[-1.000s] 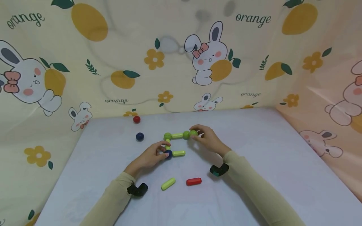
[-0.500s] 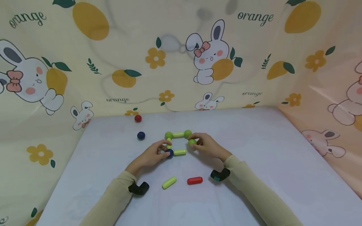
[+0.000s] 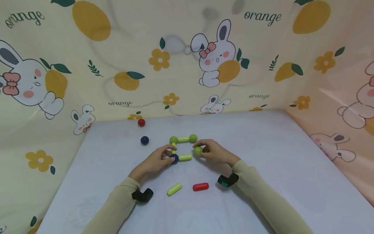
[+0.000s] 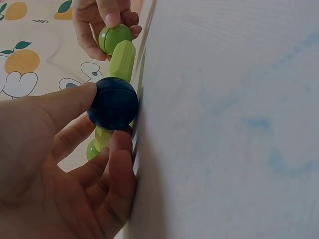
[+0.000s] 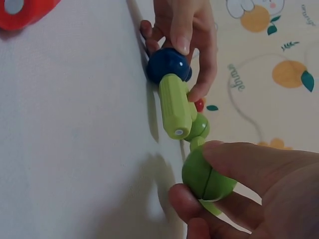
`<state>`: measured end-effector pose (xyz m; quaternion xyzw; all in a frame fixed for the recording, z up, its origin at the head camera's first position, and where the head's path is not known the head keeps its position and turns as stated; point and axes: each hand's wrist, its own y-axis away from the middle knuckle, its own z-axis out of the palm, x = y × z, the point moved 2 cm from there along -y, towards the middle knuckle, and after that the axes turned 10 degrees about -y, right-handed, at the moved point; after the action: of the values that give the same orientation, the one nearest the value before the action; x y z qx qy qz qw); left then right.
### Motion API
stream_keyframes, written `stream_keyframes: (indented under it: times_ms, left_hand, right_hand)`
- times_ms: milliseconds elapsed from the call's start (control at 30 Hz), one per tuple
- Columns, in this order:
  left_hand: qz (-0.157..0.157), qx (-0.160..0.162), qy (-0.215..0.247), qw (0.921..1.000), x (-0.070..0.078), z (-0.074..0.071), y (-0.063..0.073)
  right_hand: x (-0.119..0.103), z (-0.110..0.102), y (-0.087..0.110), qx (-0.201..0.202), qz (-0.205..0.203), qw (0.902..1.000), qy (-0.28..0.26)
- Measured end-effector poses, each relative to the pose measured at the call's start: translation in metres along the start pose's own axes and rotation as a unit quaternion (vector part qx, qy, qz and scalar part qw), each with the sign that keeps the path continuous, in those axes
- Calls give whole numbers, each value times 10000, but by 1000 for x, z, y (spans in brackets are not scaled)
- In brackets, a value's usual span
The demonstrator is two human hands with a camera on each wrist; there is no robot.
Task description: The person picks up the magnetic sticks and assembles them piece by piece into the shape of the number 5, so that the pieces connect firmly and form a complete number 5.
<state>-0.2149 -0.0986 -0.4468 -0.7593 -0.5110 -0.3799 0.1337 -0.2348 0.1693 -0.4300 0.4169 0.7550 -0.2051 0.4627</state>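
Note:
My left hand point(image 3: 156, 160) pinches a dark blue ball point(image 4: 113, 103) between thumb and fingers. From that ball one light green rod point(image 3: 185, 157) points right and another point(image 3: 173, 149) runs back to a green ball point(image 3: 173, 140). A third rod point(image 3: 183, 139) links this corner to another green ball point(image 3: 193, 138) at the back right. Between thumb and fingers, my right hand point(image 3: 217, 151) holds a loose green ball point(image 5: 208, 174). It sits just right of the front rod's free end, which shows a silvery disc in the right wrist view.
A loose light green rod point(image 3: 174, 189) and a red rod point(image 3: 200, 187) lie nearer the front. At the back left of the white table point(image 3: 263, 136) are a dark blue ball point(image 3: 144, 140) and a red ball point(image 3: 141, 122). A patterned cloth point(image 3: 181, 74) hangs behind.
My right hand has brought its green ball from beside the back right ball forward to the front rod's free end. The left hand stays on the blue ball.

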Motion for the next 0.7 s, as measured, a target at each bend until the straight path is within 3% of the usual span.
stream_keyframes:
  times_ms: [200,467,700]
  left_hand:
    - [-46,56,-81,9999,-2,-1,-1]
    - [-70,5,-61,10000,-6,1,2]
    - [40,164,-30,9999,-4,4,-2]
  right_hand:
    - [0,6,-3,-353,-122,9993,-45]
    - [2,15,-2,-495,-60,9987,-60]
    - [-2,14,1,-293,35,9995,109]
